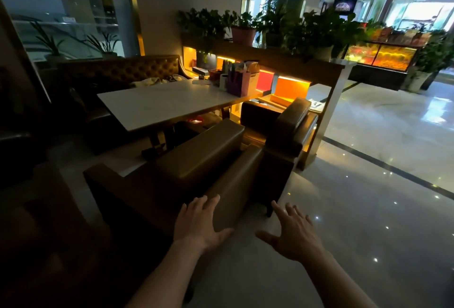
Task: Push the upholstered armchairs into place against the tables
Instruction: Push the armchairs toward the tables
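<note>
A brown upholstered armchair (196, 160) stands in front of me, angled toward the white-topped table (159, 106), with a gap between its seat and the table edge. A second matching armchair (287, 125) sits to its right, close to the table's right end. My left hand (199, 221) lies with straight, spread fingers at the near corner of the first chair's back. My right hand (292, 231) hovers open over the floor just right of that chair, touching nothing.
A tufted brown sofa (122, 71) lines the table's far side. Bags, cups and small items (235, 79) crowd the table's far right corner. A lit wooden divider with potted plants (282, 59) stands behind. Glossy tiled floor (368, 197) spreads to the right.
</note>
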